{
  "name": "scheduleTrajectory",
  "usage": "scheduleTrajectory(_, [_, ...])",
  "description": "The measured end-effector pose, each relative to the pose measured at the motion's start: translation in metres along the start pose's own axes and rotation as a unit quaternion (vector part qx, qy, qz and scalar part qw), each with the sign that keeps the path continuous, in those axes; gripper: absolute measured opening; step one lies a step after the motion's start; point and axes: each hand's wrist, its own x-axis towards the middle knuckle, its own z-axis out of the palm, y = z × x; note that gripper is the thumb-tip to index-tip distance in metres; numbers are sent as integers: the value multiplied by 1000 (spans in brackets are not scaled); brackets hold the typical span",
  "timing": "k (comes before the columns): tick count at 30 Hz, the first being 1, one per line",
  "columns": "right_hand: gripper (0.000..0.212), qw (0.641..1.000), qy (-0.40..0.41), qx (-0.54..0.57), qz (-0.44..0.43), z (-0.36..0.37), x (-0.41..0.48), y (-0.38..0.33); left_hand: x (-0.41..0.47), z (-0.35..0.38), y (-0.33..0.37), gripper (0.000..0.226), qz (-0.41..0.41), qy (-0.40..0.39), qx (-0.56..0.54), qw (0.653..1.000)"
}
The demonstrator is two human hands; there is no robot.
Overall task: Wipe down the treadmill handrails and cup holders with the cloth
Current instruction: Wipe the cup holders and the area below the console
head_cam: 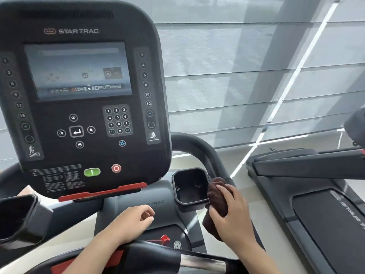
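My right hand (235, 216), grip closed on the brown cloth (216, 196), presses it against the right handrail (199, 147), just beside the right cup holder (190, 185). My left hand (132, 222) hovers below the console (79, 95), fingers loosely curled, grip empty.

cloth (216, 196) right of cup holder (190, 185), below console (79, 95)

Soft brown cloth (217, 196) — matt plastic cup holder (190, 185) — bright polished metal handrail (203, 263).
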Motion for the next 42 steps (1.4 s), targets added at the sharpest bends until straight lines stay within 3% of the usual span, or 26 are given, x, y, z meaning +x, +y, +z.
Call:
scheduleTrajectory(5, [53,997,25,-58,51,-25,-24,-2,-3,1,18,12,48,81,38,995])
scheduleTrajectory(9, [57,972,26,-206,108,-20,-61,10,-17,18,49,16,131,56,26,989])
scheduleTrajectory(12, [64,950,-1,-285,125,-13,-87,20,-34,30,57,20,177,44,87,979])
scheduleTrajectory(20, [76,919,27,-353,171,-18,-163,20,-46,37,40,31,241,82,166,953])
scheduleTrajectory(25, [68,907,62,-369,193,-27,-184,20,-54,49,31,49,285,182,229,913])
scheduleTrajectory(34, [66,912,59,-358,191,-23,-181,13,-75,53,25,27,301,202,223,905])
scheduleTrajectory(38, [72,911,50,-366,183,-25,-213,18,-91,63,14,49,277,190,221,916])
scheduleTrajectory(42, [73,914,58,-353,191,-45,-256,27,-120,86,23,51,223,156,181,945])
